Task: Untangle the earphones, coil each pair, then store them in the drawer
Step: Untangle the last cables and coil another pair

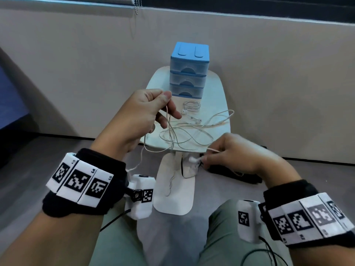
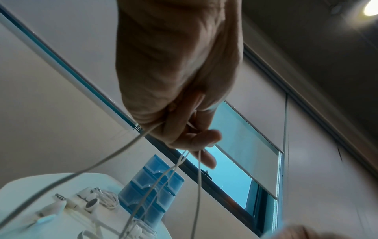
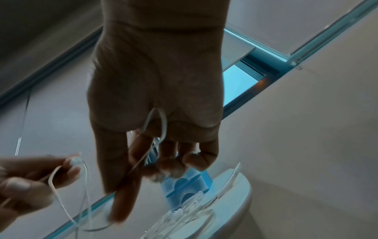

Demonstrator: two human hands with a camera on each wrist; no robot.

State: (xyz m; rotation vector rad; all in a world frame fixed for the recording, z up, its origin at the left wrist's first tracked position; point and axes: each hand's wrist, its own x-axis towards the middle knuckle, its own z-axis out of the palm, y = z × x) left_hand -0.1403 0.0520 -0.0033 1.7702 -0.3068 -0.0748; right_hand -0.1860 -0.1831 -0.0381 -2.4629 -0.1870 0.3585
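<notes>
A loose, tangled white earphone cable (image 1: pixel 188 135) sprawls over the small white table (image 1: pixel 157 81). My left hand (image 1: pixel 165 100) is raised above the table's left side and pinches strands of this cable (image 2: pixel 196 177) between thumb and fingers (image 2: pixel 204 137). My right hand (image 1: pixel 205 159) is at the table's near edge and pinches a white earbud (image 1: pixel 193 159), with a loop of cord (image 3: pixel 161 122) running through its fingers (image 3: pixel 171 168). A second pair (image 1: pixel 191 106) lies coiled in front of the blue three-drawer unit (image 1: pixel 189 70), whose drawers are all shut.
The drawer unit stands at the table's far end against a beige wall. Below the table, its white base (image 1: pixel 172 191) lies on the grey floor, with a black object (image 1: pixel 234 173) to the right. My knees are in the foreground.
</notes>
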